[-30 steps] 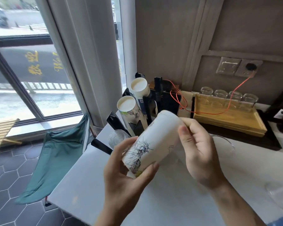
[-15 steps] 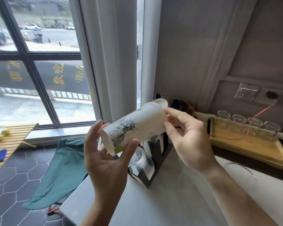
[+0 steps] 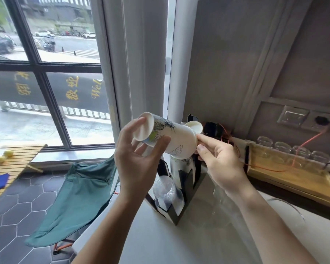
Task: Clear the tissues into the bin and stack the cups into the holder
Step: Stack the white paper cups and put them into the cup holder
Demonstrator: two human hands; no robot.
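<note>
A stack of white paper cups (image 3: pixel 168 138) with ink drawings lies nearly horizontal in the air, base end toward the window. My left hand (image 3: pixel 137 159) grips it near that end, and my right hand (image 3: pixel 217 162) holds its other end with the fingertips. Right below stands the black cup holder (image 3: pixel 181 187) on the white counter (image 3: pixel 198 235). It holds a stack of clear plastic cups (image 3: pixel 165 191) in front, printed paper cups (image 3: pixel 179 164) behind them and one more white stack (image 3: pixel 193 126) at the back. No tissues or bin are in view.
A wooden tray (image 3: pixel 293 180) with several upturned glasses sits against the wall at right, crossed by an orange wire (image 3: pixel 305 141). A clear glass item (image 3: pixel 227 206) lies on the counter under my right forearm. A green folding chair (image 3: pixel 74 197) stands left of the counter.
The cup stack has risen and swung so its base end points left toward the window. My view has lifted toward the holder and the window.
</note>
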